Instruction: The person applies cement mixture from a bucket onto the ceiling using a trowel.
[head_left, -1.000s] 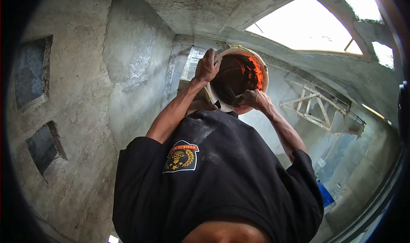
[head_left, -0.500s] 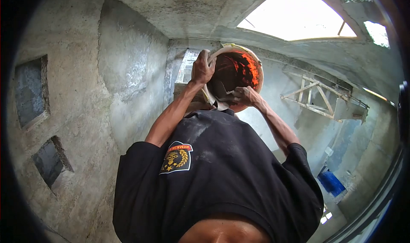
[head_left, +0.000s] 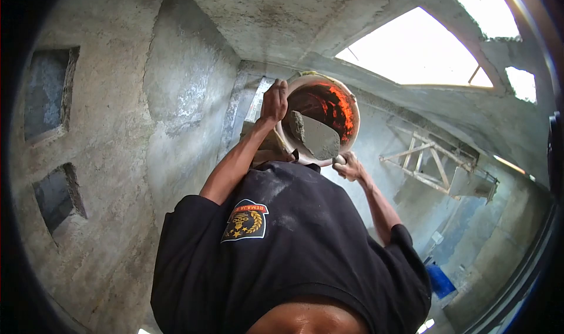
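Note:
My left hand (head_left: 275, 101) is closed on the rim of a bucket (head_left: 356, 112), at its left side. The bucket is tilted so its mouth faces me, and its inner wall is orange with dark grey mortar smeared over it. My right hand (head_left: 349, 167) grips the handle of a trowel (head_left: 322, 139) just below the bucket's lower right rim. The broad grey blade lies across the bucket's mouth. A lump of wet mortar (head_left: 297, 127) sits along the blade's left edge.
Rough cement walls (head_left: 111, 128) rise on the left, with two square openings (head_left: 50, 93) in them. A wooden frame (head_left: 432, 161) is on the right wall, and a blue object (head_left: 440, 280) lies lower right. Bright openings (head_left: 420, 52) show at the upper right.
The trowel has come up from inside the bucket with mortar on its blade. My right hand has moved down to outside the rim. My left hand still holds the bucket.

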`<move>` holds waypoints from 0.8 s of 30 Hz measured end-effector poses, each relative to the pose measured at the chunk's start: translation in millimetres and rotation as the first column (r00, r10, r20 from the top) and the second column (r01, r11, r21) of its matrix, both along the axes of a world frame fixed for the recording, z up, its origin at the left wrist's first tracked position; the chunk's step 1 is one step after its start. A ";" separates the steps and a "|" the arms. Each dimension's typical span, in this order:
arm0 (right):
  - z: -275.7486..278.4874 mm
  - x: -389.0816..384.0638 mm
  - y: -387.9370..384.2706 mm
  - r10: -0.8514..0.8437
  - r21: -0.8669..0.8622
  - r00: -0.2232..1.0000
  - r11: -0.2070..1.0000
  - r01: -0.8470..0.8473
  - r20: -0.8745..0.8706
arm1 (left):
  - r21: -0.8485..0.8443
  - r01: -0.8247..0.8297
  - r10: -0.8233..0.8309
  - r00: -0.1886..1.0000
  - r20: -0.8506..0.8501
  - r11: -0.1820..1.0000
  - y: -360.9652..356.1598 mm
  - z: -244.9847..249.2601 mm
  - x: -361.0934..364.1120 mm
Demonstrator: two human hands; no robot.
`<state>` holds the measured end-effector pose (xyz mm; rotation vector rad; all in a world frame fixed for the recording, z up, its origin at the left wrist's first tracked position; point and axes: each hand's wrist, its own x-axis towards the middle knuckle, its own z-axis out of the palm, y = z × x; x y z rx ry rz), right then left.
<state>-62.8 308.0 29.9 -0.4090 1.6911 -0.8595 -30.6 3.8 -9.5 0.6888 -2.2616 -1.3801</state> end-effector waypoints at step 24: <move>295.6 -337.6 -198.1 -0.950 -0.937 0.310 0.071 0.342 0.041 | 0.060 -0.110 0.099 0.982 0.162 0.992 -5.7 0.6 27.5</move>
